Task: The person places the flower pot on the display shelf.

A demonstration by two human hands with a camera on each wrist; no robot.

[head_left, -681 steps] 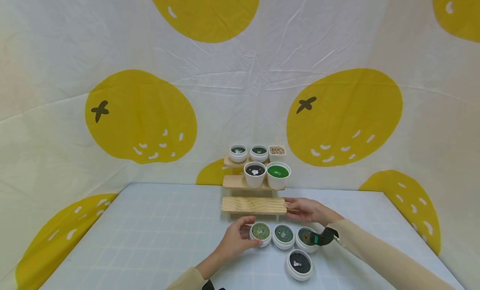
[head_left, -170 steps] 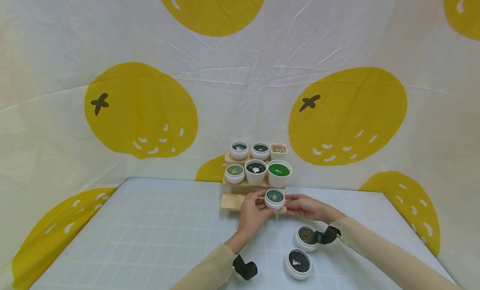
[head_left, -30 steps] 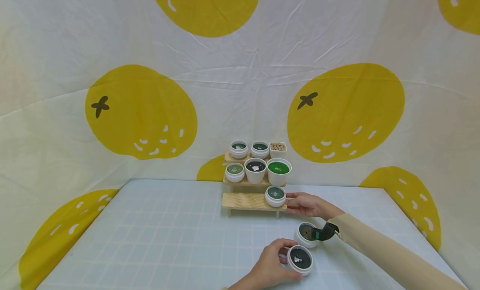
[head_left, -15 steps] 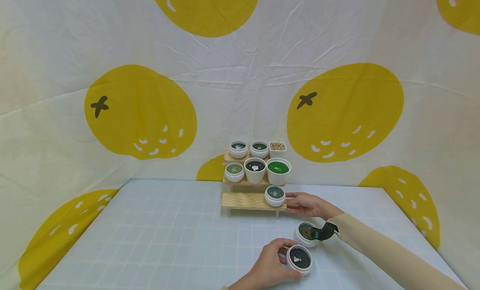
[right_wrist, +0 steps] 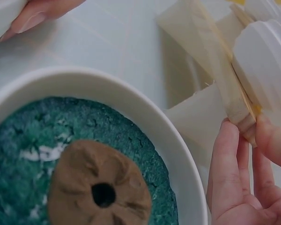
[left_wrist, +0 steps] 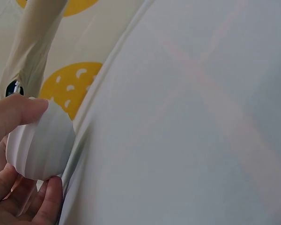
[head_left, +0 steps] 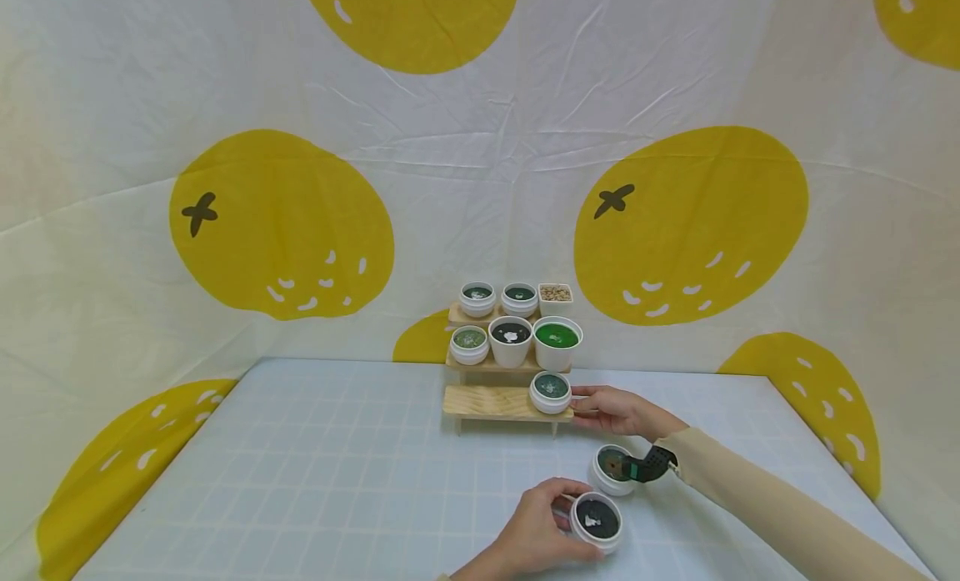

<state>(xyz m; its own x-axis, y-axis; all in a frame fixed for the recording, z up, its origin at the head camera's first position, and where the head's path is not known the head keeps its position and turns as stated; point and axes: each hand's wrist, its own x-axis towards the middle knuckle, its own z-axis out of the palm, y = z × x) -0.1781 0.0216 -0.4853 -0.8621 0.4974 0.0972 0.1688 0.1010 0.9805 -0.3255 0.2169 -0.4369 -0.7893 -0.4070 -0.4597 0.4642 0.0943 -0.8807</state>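
My left hand grips a small round white pot with a near-black filling and a white mark, low in the head view. In the left wrist view my thumb and fingers clasp the ridged side of that pot. Farther back, my right hand pinches the right end of the lowest step of a three-tier wooden stand. The right wrist view shows the thumb and fingers of that hand on the board's end. A white pot with teal filling sits on this step's right end.
Behind the held pot stands another white pot with green filling and a brown ring-shaped piece. The middle tier bears a light-green pot, a dark-filled cup and a bright-green cup. Two pots and a square bowl fill the top.
Since the oldest frame, the light-green pot has gone onto the middle tier and the teal pot onto the lowest step. My left hand has since moved to the dark pot, just shifted slightly left.
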